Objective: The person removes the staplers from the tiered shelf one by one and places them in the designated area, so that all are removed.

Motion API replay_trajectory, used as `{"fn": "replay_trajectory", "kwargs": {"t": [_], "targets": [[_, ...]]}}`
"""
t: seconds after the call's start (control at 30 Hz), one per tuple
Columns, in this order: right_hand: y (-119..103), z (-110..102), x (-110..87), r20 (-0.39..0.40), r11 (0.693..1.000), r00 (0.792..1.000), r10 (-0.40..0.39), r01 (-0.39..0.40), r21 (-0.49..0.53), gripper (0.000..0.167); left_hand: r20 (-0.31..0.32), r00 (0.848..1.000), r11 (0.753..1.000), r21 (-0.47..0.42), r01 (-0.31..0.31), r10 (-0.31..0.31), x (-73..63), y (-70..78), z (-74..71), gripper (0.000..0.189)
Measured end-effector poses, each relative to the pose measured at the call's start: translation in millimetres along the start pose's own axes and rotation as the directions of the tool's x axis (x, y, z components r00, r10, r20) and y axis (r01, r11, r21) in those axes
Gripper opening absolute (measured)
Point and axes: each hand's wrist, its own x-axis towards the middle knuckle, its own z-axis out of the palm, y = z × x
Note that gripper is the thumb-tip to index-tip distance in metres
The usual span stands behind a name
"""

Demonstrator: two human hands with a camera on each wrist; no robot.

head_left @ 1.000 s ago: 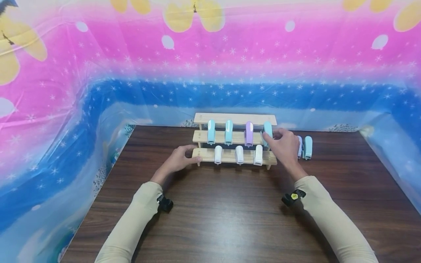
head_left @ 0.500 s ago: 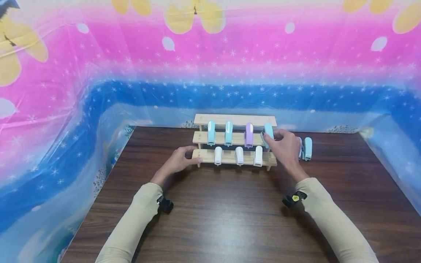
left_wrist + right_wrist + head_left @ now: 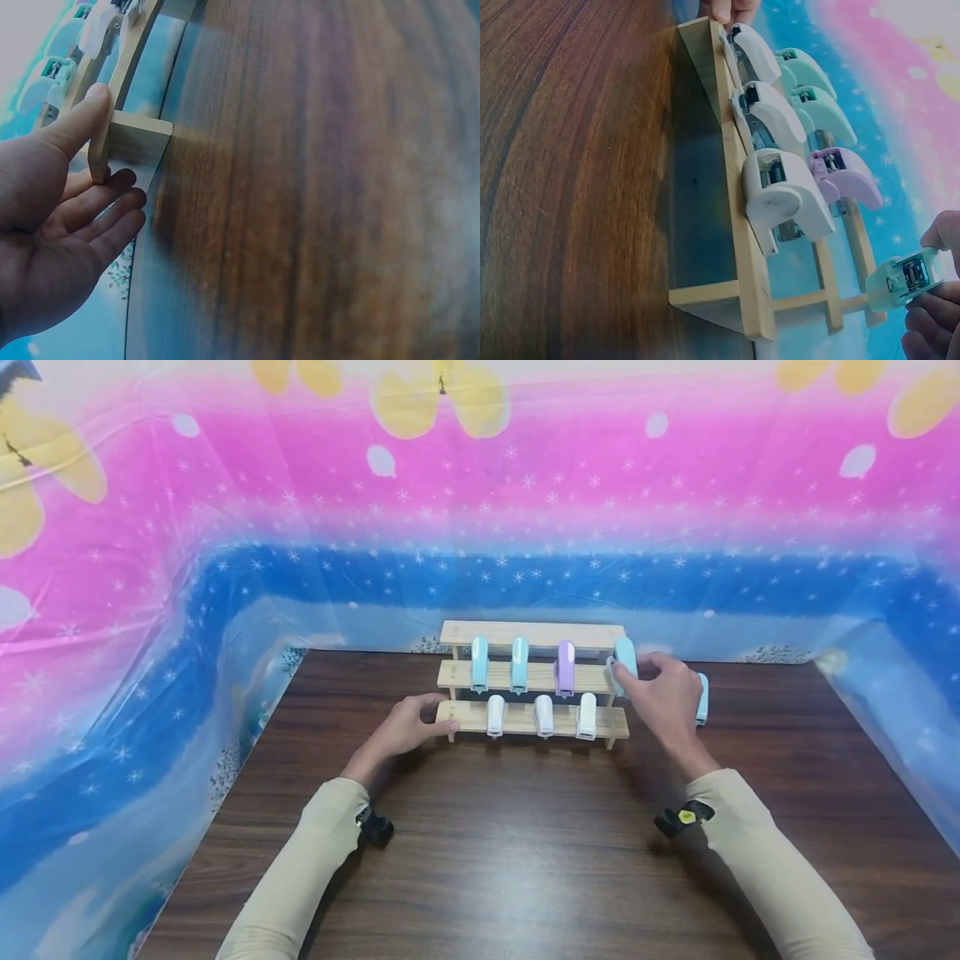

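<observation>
A three-step wooden rack (image 3: 532, 631) stands at the back of the table. My left hand (image 3: 405, 724) grips the left end of its lowest step, thumb on top and fingertips underneath, as the left wrist view shows. At the other end my right hand (image 3: 666, 697) pinches a mint-green stapler (image 3: 626, 658) between thumb and fingers. In the right wrist view this stapler (image 3: 901, 283) is by the end of the middle step; contact with the wood cannot be told. Two mint staplers (image 3: 519, 664) and a purple stapler (image 3: 565, 668) sit on the middle step. Several white staplers (image 3: 543, 716) line the lowest.
Another mint stapler (image 3: 702, 700) is on the brown table (image 3: 480, 843), right of the rack and partly behind my right hand. A patterned pink and blue cloth (image 3: 525, 527) hangs behind the table and along its sides.
My right hand has shifted slightly right with the mint stapler, from the middle step to its end. It now covers a purple stapler seen earlier beside the rack. The left hand stays put.
</observation>
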Motion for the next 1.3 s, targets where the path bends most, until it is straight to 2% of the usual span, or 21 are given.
{"fn": "replay_trajectory", "kwargs": {"t": [0.4,0.9,1.3], "targets": [[8,-16,5.3,-0.065,1.000,0.998,-0.004,0.005,0.019,0.037,0.003,1.000,1.000,-0.008,0.005,-0.005,-0.4,2.3,-1.1,0.065],[21,-38,4.9,-0.037,0.994,0.994,0.104,-0.104,0.022,0.047,-0.004,1.000,1.000,-0.007,0.009,-0.009,-0.3,3.7,-0.8,0.063],[36,-54,7.1,-0.068,0.991,0.988,0.136,-0.136,0.002,0.050,-0.003,1.000,1.000,0.003,0.012,-0.012,-0.4,3.9,-0.8,0.064]]}}
